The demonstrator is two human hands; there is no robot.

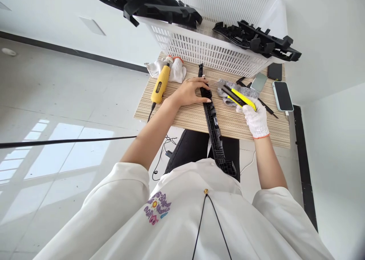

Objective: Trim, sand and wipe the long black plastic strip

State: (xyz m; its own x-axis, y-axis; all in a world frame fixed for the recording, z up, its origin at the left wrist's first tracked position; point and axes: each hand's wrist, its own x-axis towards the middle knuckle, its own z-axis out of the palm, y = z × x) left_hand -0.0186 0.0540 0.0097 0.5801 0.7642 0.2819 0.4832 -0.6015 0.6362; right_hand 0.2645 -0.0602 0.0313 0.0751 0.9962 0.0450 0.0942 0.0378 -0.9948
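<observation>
1 long black plastic strip (pixel 211 123) lies across the table's (pixel 188 117) near edge, its lower end over the lap (pixel 189 147); the bare left hand (pixel 191 91) is spread on its upper part, clamping or merely pressing I cannot tell, while the gloved right hand (pixel 256 117) grips a yellow-and-black cutter (pixel 243 98). It should handle light and fairly stiff, with fragile ribs, so its outer edges seem the best hold. Lettering on the yellow tool (pixel 162 77) and white shirt (pixel 228 222) can't be read surely.
</observation>
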